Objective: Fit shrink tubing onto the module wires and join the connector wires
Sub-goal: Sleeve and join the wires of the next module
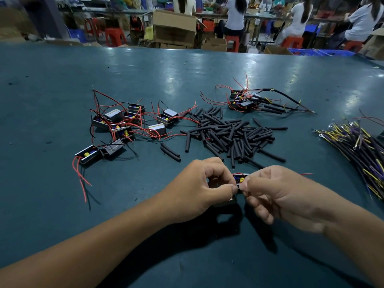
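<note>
Above the teal worktop (62,80), left hand (199,188) and right hand (276,194) each pinch a short black shrink tube (239,187), grips clamped, beside a small grey module (241,178); bare worktop surrounds them.

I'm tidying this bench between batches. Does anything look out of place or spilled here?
Nothing looks damaged. The tubing pile is loosely spread, and two pieces lie apart on its left, toward the modules. One module sits away from the cluster, its red wires trailing toward the table edge. Both hands, left and right, pinch a small part.
</note>
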### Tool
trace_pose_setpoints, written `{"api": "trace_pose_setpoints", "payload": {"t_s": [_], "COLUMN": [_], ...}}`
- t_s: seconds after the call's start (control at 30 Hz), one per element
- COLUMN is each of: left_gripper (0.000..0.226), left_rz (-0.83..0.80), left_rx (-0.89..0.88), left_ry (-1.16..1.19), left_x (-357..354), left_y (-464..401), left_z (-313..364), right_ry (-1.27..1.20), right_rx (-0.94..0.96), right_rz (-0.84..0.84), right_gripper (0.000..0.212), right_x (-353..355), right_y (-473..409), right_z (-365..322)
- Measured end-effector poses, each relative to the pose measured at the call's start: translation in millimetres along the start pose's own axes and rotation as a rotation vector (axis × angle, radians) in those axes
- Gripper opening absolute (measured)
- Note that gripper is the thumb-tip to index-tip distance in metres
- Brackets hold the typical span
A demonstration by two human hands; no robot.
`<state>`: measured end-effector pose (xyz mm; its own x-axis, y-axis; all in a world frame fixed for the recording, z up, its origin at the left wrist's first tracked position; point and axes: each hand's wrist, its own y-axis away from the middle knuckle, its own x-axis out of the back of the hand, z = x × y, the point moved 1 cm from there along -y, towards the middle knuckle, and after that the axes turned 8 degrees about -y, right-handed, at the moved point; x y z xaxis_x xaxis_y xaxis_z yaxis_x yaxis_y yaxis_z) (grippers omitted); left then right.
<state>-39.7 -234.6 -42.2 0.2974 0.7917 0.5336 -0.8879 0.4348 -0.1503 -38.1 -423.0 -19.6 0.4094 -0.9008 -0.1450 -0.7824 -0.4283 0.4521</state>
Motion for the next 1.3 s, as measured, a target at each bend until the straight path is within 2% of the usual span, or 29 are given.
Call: {"api": "trace_pose_setpoints", "payload": {"t_s": [0.1,0.17,0.27,0.3,0.37,0.43,0.57,0.63,0.73,0.83,1.0,1.13,1.2,1.3], "left_gripper": [0.011,0.013,0.012,0.011,0.011,0.01,0.008,0.008,0.007,0.006,0.006,0.006,0.007,0.008], "left_rz": [-0.02,-0.029,-0.03,-0.026,-0.018,-0.006,0.042,0.054,0.057,0.06,0.047,0.043,0.038,0.023], "left_rx": [-0.003,-0.01,-0.015,-0.013,-0.011,-0.02,-0.025,-0.04,-0.057,-0.062,-0.067,-0.064,-0.064,-0.064], "left_ry": [-0.021,-0.031,-0.028,-0.018,-0.01,-0.025,-0.055,-0.074,-0.08,-0.08,-0.085,-0.078,-0.076,-0.054], "left_x": [1,0,0,1,2,2,2,1,1,0,-1,-1,0,1], "left_y": [-1,-1,-2,-2,-2,-2,-1,-1,0,0,-1,-2,-2,-2], "left_z": [0,1,1,1,0,0,0,-1,-3,-2,-3,-3,-3,-3], "right_ry": [0.142,0.365,1.157,1.351,1.503,1.358,0.397,0.122,-0.094,-0.161,-0.126,-0.004,0.225,0.983], "right_rx": [0.138,0.302,0.91,1.072,1.21,1.068,0.323,0.074,-0.103,-0.166,-0.115,0.038,0.247,0.878], "right_rz": [0.0,0.011,0.115,0.144,0.133,0.111,0.025,-0.004,-0.006,0.004,0.03,0.048,0.071,0.155], "right_gripper": [0.033,0.032,0.018,0.018,0.023,0.019,0.026,0.032,0.036,0.032,0.027,0.021,0.018,0.012], "right_x": [4,7,12,10,10,11,6,7,5,0,-2,-2,0,8], "right_y": [0,-1,-2,-1,-2,-2,1,0,0,-1,-4,-2,-2,-3], "right_z": [1,1,-1,-3,-4,-4,-2,-1,-4,-2,1,4,5,2]}}
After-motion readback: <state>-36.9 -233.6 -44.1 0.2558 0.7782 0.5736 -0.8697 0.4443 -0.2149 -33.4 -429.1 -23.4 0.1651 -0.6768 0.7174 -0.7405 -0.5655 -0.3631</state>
